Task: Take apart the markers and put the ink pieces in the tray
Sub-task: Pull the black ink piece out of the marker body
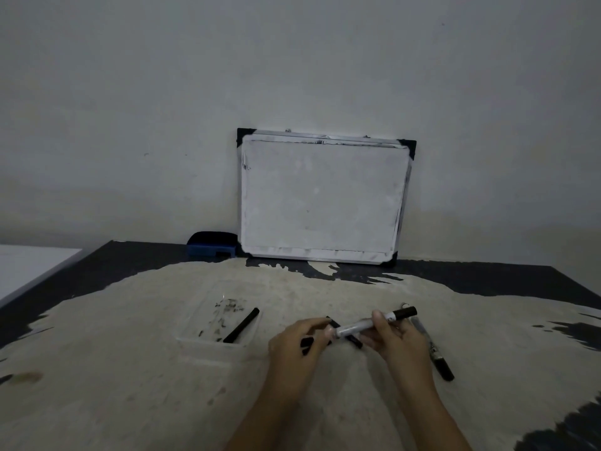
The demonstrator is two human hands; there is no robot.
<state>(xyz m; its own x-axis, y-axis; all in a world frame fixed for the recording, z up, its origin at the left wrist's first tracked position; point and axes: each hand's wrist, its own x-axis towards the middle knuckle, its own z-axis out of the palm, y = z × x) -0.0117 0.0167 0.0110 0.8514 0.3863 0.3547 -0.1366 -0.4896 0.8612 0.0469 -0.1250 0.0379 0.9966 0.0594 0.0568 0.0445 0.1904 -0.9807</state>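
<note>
Two hands, left hand [300, 341] and right hand [395, 338], grip one marker [374, 323].

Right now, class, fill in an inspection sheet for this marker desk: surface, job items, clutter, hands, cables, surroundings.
Surface: table, dark with a worn pale patch.
Job's things: clear tray holds one ink piece; one marker held; second marker lies at right.
Clutter: eraser at the back.
Grippers: left hand holds a black part, right hand grips the marker.
Cables: nothing seen.
Surroundings: whiteboard leaning on the wall.
</note>
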